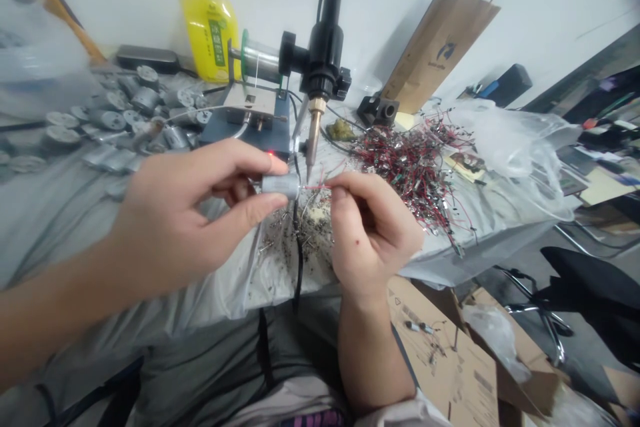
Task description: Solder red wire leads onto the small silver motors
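Note:
My left hand (185, 207) grips a small silver cylindrical motor (280, 185) between thumb and fingers, its end facing right. In a pinch, my right hand (373, 227) holds a thin red wire (316, 186) whose other end meets the motor's end, or lies very close to it. Just above that spot is the tip of a soldering iron (314, 137), pointing down from a black clamp (320, 60). Whether the tip touches the wire, I cannot tell. Behind the motor stands a solder feeder (250, 110) with a spool of solder wire (263, 60) and a small red light.
Many motors (145, 100) are heaped at the left. A tangled pile of red and black wired parts (410, 167) lies right of the iron. A yellow bottle (210, 33), a brown paper bag (440, 47) and a clear plastic bag (515, 147) stand around. Below right are cardboard boxes (450, 373).

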